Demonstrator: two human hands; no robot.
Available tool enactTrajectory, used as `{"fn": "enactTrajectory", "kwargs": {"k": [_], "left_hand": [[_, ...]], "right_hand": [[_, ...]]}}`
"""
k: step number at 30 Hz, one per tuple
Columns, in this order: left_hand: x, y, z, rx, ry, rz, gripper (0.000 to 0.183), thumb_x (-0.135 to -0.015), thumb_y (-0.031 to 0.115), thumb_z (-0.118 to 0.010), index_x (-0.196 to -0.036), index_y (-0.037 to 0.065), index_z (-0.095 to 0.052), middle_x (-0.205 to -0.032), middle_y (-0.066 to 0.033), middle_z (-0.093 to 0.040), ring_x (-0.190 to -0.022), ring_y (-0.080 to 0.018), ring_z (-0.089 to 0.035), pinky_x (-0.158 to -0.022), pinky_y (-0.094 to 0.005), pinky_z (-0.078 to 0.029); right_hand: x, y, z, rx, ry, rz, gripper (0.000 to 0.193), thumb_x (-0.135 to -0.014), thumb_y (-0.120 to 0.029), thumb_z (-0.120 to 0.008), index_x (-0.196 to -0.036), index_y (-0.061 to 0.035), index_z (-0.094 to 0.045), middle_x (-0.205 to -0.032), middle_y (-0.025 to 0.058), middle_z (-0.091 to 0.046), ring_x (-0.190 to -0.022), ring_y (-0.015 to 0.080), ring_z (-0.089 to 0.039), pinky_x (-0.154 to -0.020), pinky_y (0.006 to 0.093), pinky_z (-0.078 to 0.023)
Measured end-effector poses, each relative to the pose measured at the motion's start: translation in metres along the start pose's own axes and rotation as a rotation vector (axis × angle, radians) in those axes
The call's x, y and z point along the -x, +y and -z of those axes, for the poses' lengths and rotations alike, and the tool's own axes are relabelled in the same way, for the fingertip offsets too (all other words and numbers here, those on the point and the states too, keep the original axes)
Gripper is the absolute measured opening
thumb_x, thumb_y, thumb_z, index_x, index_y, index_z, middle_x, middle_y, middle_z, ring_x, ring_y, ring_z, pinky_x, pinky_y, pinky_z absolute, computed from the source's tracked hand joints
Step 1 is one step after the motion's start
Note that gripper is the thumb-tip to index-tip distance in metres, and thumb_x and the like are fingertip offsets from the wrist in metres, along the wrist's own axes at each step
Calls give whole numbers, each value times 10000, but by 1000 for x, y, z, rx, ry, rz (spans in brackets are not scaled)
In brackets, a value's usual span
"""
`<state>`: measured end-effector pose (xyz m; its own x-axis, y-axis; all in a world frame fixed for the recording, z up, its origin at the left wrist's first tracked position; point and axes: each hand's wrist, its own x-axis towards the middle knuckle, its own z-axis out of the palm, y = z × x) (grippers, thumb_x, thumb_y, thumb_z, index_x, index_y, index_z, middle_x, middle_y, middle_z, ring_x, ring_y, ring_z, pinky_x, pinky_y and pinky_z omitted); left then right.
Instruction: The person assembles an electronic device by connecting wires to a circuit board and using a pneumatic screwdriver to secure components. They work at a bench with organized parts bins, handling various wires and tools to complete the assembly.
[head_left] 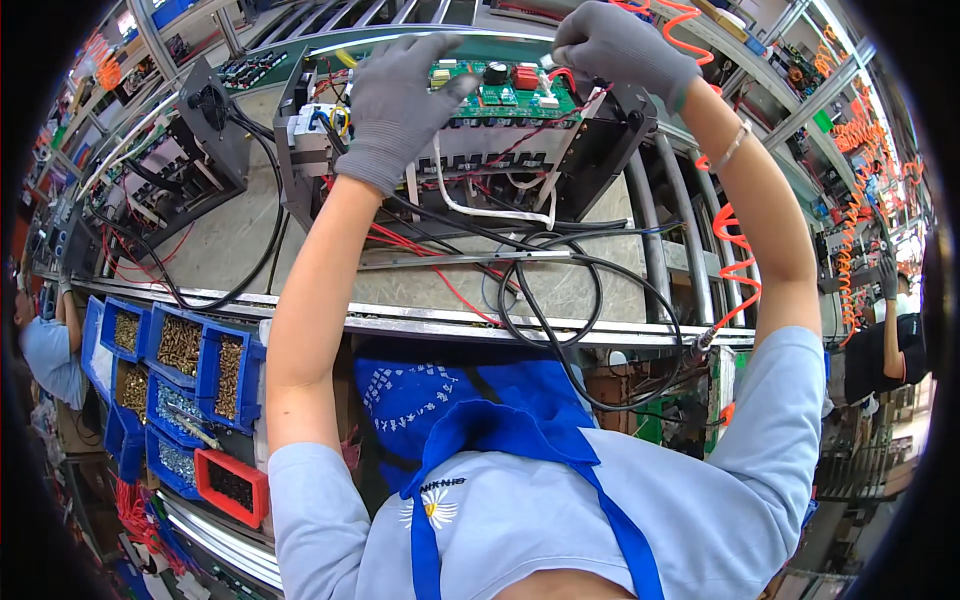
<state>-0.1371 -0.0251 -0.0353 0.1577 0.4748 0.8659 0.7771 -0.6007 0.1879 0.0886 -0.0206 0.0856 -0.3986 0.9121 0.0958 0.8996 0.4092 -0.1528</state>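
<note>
On the bench stands a black metal chassis [590,190] with a green circuit board [500,95] across its top, carrying red and black components. My left hand [395,105], in a grey glove, is over the left part of the board with fingers stretched out and thumb apart. At the board's far right edge is my right hand [625,50], also gloved, its fingers curled together. A small whitish piece shows by those fingertips; whether they grip it is unclear. A white cable [480,211] loops down the chassis front.
Black cables [600,290] coil over the bench's near edge. Blue bins [180,345] of screws and a red bin [232,487] sit at lower left. Another open chassis [170,150] stands left. Metal rollers [680,230] and orange coiled hoses [735,260] are at right. Other people work at both sides.
</note>
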Motion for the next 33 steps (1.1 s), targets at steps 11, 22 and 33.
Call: {"fn": "enactTrajectory", "kwargs": {"k": [11, 22, 33], "left_hand": [[26, -23, -24, -103, -92, 44, 143, -784, 317, -690, -815, 178, -679, -858, -29, -633, -872, -251, -625, -773, -406, -473], [27, -21, -25, -132, -66, 40, 139, -781, 310, -682, -817, 176, -668, -860, -27, -625, -902, -231, -620, -789, -394, -471], [29, -25, -27, -143, 1, -30, 143, -807, 293, -694, -842, 155, -680, -813, -32, -609, -802, -248, -622, -699, -398, -486]], "right_hand": [[-46, 28, -36, 433, -130, 53, 221, -792, -222, -675, -885, -22, -689, -799, 112, -700, -742, 240, -687, -701, 356, -525], [-58, 47, -38, 618, -232, 179, 202, -849, -210, -573, -817, -38, -673, -675, 93, -665, -668, 233, -674, -643, 363, -523], [-69, 46, -37, 141, -460, -37, 281, -860, -209, -531, -773, 22, -664, -658, 91, -667, -585, 154, -649, -582, 292, -494]]}}
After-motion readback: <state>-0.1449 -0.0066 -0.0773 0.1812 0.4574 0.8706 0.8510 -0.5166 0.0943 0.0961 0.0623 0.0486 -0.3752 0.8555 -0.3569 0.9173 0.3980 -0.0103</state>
